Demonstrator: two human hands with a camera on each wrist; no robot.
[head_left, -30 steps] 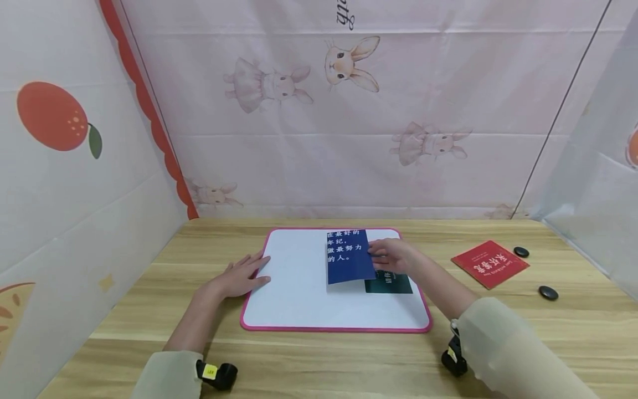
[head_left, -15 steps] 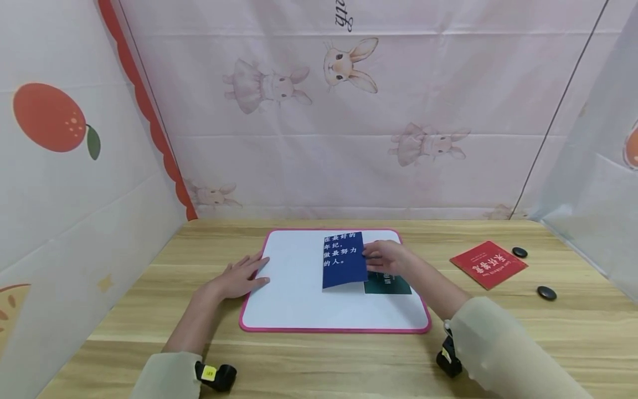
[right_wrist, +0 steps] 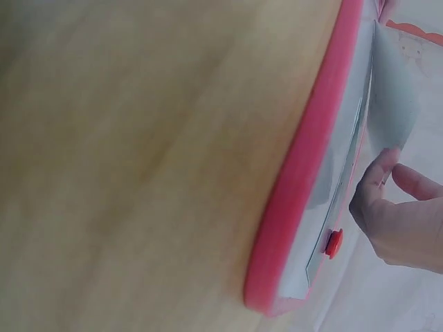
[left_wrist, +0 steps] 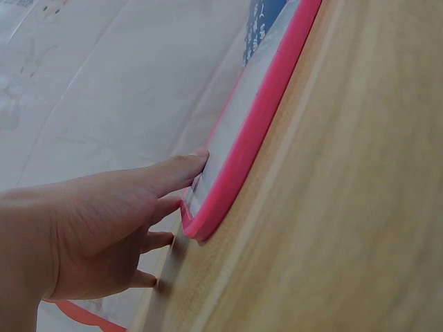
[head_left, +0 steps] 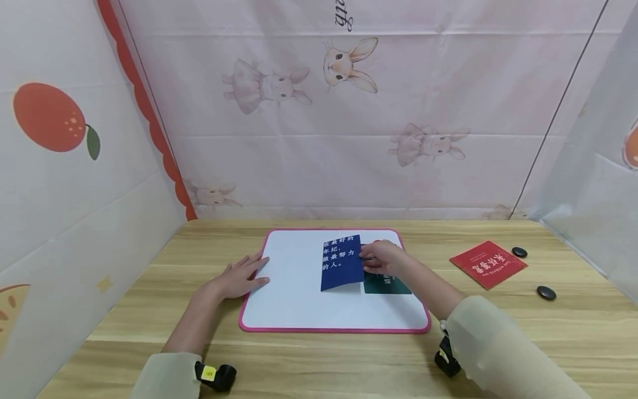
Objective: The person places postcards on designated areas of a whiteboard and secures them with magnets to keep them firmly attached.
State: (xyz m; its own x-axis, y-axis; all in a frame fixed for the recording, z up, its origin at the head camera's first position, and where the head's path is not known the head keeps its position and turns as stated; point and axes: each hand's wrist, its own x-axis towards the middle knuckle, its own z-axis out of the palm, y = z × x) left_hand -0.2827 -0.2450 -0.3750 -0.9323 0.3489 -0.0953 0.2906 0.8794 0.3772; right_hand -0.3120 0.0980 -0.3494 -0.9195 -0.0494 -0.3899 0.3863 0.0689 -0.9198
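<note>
1. I see the blue card (head_left: 342, 271) has shifted slightly left and nearer over the whiteboard (head_left: 299, 302); I'd judge it nearly down (its right side looks lifted).
2. Long axis: roughly front to back, writing's top away.
3. Right hand (head_left: 386, 258) pinches its right edge.
4. Left hand (head_left: 238, 279), fingers spread, touches the whiteboard's left edge.

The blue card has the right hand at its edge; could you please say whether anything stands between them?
Nothing visible: the right hand pinches the blue card by its right edge. The green card lies on the whiteboard, not between them.
</note>
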